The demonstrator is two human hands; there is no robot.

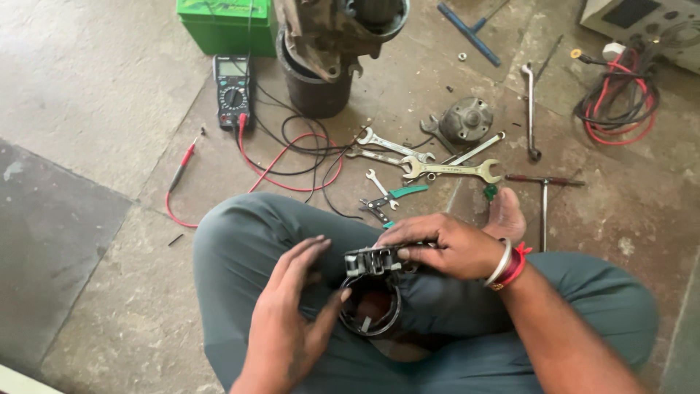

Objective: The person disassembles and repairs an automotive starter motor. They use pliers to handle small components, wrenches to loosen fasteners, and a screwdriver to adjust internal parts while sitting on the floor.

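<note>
I sit cross-legged on a stone floor. My right hand [448, 246] grips a dark metal part [373, 260] with a ring-shaped housing [370, 310] hanging below it, held over my lap. My left hand [292, 306] is beside it on the left, fingers spread, thumb touching the ring's rim. A metal bangle and red thread sit on my right wrist.
Several spanners [437, 169] and green-handled pliers [390, 197] lie ahead of my knees. A multimeter [232, 89] with red and black leads, a green box [226, 25], a black cylinder [313, 87], a round metal part [467, 118], T-handled tools [543, 193] and coiled cables [616, 98] surround them.
</note>
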